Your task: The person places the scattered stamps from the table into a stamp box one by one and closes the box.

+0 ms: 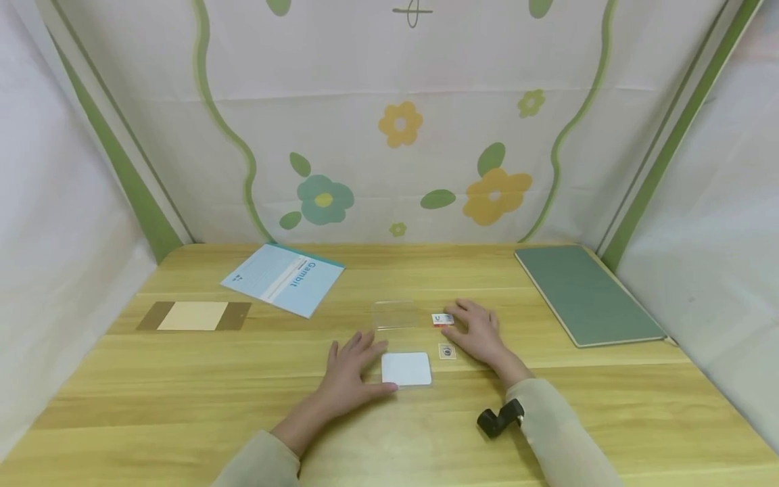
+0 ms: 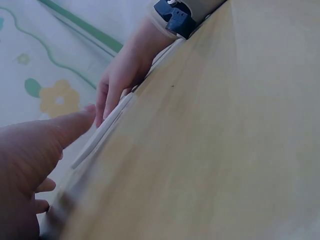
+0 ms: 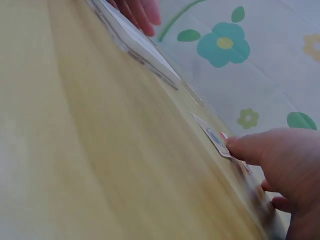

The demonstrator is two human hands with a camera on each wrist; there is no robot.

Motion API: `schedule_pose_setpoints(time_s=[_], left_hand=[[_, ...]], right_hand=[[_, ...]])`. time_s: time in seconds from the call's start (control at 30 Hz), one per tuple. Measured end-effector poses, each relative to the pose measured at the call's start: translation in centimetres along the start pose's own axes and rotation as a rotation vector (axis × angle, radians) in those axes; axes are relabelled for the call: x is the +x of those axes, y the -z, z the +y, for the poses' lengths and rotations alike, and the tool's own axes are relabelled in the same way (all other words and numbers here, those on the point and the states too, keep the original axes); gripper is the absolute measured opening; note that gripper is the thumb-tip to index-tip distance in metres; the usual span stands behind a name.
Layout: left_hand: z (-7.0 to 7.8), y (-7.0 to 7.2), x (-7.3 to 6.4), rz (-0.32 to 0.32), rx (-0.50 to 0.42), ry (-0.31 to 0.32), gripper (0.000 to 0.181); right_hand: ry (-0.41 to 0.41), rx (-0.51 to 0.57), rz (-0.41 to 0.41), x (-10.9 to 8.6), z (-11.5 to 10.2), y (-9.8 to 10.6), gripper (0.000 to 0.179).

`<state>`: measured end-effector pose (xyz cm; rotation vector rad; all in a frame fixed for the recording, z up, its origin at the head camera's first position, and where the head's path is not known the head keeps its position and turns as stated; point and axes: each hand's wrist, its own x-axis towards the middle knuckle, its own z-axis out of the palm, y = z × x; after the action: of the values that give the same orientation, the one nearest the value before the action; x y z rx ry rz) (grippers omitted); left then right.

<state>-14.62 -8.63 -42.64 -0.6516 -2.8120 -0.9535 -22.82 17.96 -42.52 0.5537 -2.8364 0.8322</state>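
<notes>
A white rounded card stack in a clear case (image 1: pixel 406 369) lies on the table in front of me. My left hand (image 1: pixel 349 374) spreads around its left side, the thumb at the near left corner. A clear plastic lid (image 1: pixel 394 315) lies just beyond the case. My right hand (image 1: pixel 477 331) rests on the table with bent fingers, thumb and forefinger at the right edge of a small white-and-red card (image 1: pixel 439 319). Nearer to me lies a small square sticker-like piece (image 1: pixel 447 352) with a dark print; in the right wrist view the right thumb (image 3: pixel 245 147) is close behind it.
At the back left lies a light blue notebook (image 1: pixel 286 279), with a brown-and-cream paper piece (image 1: pixel 193 316) to its left. A green hardcover notebook (image 1: pixel 587 294) lies at the right. A flowered white curtain (image 1: pixel 365 67) hangs behind the wooden table (image 1: pixel 152 406).
</notes>
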Motion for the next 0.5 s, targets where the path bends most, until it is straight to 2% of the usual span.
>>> schedule_pose_setpoints(time_s=[0.17, 0.5], left_hand=[[0.15, -0.12, -0.05, -0.010, 0.037, 0.000, 0.070], [0.07, -0.11, -0.19, -0.006, 0.065, -0.011, 0.063]], right_hand=[[-0.014, -0.009, 0.048, 0.02, -0.29, -0.20, 0.034], [-0.058, 0.023, 0.057, 0.28, -0.06, -0.37, 0.027]])
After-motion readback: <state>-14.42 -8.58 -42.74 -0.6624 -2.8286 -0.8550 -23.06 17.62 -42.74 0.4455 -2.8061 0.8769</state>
